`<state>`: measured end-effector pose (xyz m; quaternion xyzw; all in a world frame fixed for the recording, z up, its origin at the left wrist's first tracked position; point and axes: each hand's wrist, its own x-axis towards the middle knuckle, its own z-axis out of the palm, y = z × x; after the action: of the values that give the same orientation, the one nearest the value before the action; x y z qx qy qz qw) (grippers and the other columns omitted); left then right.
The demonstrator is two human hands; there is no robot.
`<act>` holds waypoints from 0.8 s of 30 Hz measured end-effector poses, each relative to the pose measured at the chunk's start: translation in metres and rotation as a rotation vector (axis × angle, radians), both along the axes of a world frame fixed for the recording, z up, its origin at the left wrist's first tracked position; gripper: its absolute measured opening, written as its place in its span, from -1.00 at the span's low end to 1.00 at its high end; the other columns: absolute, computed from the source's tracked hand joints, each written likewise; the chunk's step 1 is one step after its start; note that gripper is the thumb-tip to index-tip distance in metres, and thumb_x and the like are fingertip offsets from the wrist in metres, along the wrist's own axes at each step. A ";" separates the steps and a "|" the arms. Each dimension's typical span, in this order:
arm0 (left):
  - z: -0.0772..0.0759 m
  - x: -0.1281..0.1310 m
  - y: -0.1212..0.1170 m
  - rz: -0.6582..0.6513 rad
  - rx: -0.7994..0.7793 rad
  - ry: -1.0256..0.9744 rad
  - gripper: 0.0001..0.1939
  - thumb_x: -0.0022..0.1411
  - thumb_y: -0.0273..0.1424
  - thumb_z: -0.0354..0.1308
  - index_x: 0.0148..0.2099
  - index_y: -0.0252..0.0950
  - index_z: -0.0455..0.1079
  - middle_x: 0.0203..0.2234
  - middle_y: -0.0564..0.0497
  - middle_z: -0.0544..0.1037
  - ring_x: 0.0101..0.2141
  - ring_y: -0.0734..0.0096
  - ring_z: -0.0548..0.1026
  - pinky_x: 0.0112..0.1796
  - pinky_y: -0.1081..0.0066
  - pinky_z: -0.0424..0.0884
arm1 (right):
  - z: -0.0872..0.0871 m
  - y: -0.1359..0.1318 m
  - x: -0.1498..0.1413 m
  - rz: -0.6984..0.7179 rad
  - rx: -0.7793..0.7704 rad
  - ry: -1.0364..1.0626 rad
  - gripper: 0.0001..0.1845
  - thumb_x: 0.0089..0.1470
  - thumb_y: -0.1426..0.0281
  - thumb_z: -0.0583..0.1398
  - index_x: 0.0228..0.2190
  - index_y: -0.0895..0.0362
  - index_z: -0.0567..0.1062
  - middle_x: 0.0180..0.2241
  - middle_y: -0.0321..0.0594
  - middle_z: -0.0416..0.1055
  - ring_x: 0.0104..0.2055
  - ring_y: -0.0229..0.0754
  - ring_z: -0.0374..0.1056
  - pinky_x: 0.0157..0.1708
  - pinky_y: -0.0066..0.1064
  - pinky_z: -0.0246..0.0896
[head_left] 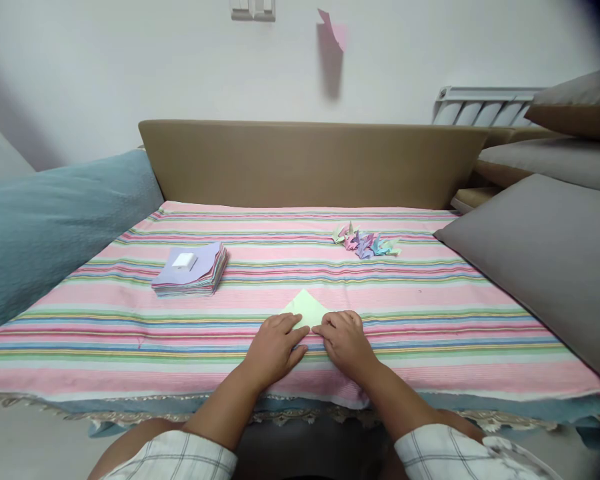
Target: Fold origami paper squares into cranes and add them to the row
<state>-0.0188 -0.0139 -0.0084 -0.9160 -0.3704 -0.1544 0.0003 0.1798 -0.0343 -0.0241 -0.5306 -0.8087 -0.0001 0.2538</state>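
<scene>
A pale green paper (306, 308), folded to a triangle with its tip pointing away from me, lies on the striped cloth (430, 333). My left hand (275, 348) rests on its near left corner, fingers curled and pressing down. My right hand (344, 341) presses the near right corner, fingertips pinched on the paper's edge. Both hands meet at the paper's lower edge and hide it.
A stack of coloured paper squares (193, 272) with a small white block (184, 261) on top lies to the left. Several folded paper figures (365, 243) sit further back. A teal blanket (50, 227) lies at left, grey cushions (545, 260) at right, a brown backrest (310, 163) behind.
</scene>
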 end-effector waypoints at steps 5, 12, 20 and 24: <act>-0.001 0.000 0.001 -0.001 0.006 -0.006 -0.66 0.22 -0.27 0.03 0.04 -0.13 0.35 0.04 -0.08 0.38 0.00 0.13 0.33 -0.02 0.09 0.27 | 0.004 0.002 0.012 -0.086 -0.011 0.000 -0.72 0.03 0.55 0.13 -0.39 -0.04 0.57 -0.37 -0.26 0.36 -0.24 -0.18 0.19 -0.09 -0.25 -0.11; -0.004 0.000 0.003 -0.012 0.015 -0.028 -0.66 0.22 -0.27 0.03 0.04 -0.14 0.35 0.04 -0.10 0.38 0.01 0.12 0.33 -0.02 0.09 0.26 | 0.008 0.003 0.032 -0.215 -0.065 0.024 -0.72 -0.01 0.57 0.15 -0.52 -0.01 0.58 -0.42 -0.29 0.39 -0.27 -0.24 0.22 -0.07 -0.28 -0.15; -0.003 -0.001 0.003 -0.017 0.010 -0.029 -0.67 0.22 -0.27 0.03 0.03 -0.14 0.36 0.03 -0.09 0.39 0.00 0.13 0.34 -0.03 0.09 0.26 | 0.013 0.005 0.047 -0.318 -0.119 0.018 -0.69 -0.09 0.62 0.12 -0.66 0.06 0.52 -0.46 -0.30 0.40 -0.31 -0.23 0.22 -0.07 -0.24 -0.14; -0.004 0.000 0.003 -0.017 0.014 -0.044 -0.67 0.22 -0.27 0.03 0.03 -0.13 0.36 0.03 -0.10 0.39 0.00 0.13 0.34 -0.03 0.10 0.26 | 0.016 0.003 0.042 -0.299 0.017 0.117 -0.72 -0.09 0.63 0.06 -0.57 0.12 0.50 -0.42 -0.23 0.41 -0.30 -0.19 0.22 -0.11 -0.24 -0.04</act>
<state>-0.0191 -0.0108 -0.0120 -0.9155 -0.3614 -0.1771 -0.0030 0.2213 -0.0311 -0.0082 -0.6421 -0.7045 -0.0139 0.3022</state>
